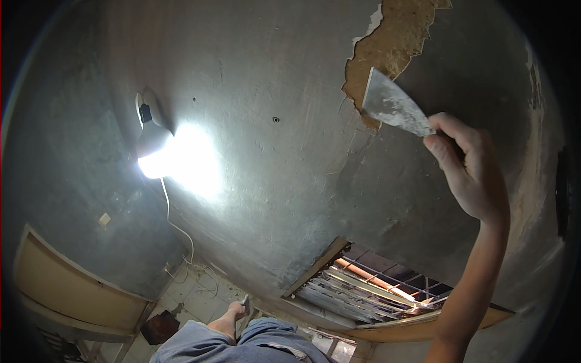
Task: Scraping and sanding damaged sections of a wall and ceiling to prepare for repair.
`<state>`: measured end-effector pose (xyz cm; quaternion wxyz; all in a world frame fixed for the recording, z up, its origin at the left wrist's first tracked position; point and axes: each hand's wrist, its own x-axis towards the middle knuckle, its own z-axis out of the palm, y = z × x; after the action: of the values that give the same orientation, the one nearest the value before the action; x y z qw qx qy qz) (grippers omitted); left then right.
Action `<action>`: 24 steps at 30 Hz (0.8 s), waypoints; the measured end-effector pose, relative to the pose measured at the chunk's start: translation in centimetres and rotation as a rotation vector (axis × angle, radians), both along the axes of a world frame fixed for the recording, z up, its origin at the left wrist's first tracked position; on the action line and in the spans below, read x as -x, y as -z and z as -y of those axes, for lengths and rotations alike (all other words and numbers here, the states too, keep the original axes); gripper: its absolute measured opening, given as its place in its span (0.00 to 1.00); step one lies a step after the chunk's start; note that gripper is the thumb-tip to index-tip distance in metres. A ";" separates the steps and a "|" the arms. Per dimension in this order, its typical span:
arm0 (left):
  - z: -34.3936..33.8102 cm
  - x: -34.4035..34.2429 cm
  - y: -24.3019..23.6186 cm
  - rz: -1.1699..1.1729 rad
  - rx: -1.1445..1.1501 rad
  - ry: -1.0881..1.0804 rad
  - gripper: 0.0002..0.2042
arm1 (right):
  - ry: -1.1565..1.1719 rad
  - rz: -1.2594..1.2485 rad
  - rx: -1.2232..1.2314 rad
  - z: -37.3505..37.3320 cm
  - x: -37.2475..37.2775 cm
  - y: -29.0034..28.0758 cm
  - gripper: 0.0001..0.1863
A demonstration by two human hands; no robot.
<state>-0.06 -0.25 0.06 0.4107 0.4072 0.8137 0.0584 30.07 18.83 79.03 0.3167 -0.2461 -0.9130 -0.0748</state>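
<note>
While the right hand (469,163) reaches up at the right of the head view, its fingers and thumb are closed around the handle of a scraper (393,106), with most of that handle hidden inside the grip. What the left hand grips cannot be told from this view.

The scraper has a flat metal blade, narrow by the thumb and flaring to a wide, straight edge. The steel is dull grey, with whitish smears over its lower half and toward the handle; the upper part looks cleaner. It tilts up and to the left, its wide edge lying across the lower end of a brown bare patch (396,39) in the grey wall (272,66). Whether the edge presses on the surface cannot be told. The patch has ragged borders, pale along the upper left, and thin cracks run down below it.

To the left, a lit lamp (154,142) throws a white glare on the wall, and a pale cord (167,199) hangs from it toward the tiled floor. Below the scraper and well apart from it, a barred window (369,290) sits in a wooden frame. At the lower edge are blue-grey shorts (266,334).
</note>
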 end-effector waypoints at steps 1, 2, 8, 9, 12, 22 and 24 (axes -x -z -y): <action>-0.6 -0.9 -0.5 0.011 0.003 0.003 0.15 | 0.021 -0.036 0.028 -0.2 -0.3 0.3 0.09; -1.5 -1.4 -1.3 0.064 -0.027 -0.001 0.15 | 0.022 -0.027 0.031 -0.5 0.0 0.5 0.09; -1.9 -1.7 4.3 0.303 -0.139 -0.135 0.15 | 0.007 0.049 0.033 0.5 0.3 -0.9 0.09; -2.5 -2.6 2.9 0.238 -0.082 -0.083 0.15 | 0.038 0.088 -0.007 0.7 -0.5 -0.7 0.10; -0.2 -1.1 0.9 0.134 0.010 -0.058 0.16 | 0.015 -0.116 0.069 1.5 -1.5 0.2 0.12; 2.4 -0.6 2.2 -0.021 0.083 -0.059 0.15 | 0.106 -0.657 0.569 3.3 0.1 11.6 0.12; 2.0 0.7 4.6 -0.033 0.093 0.050 0.15 | 0.100 -0.665 0.554 3.1 0.6 11.8 0.11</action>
<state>-0.72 -2.27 -4.58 0.4171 0.4085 0.8119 0.0034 29.46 15.72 67.18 0.5115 -0.3763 -0.7339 0.2410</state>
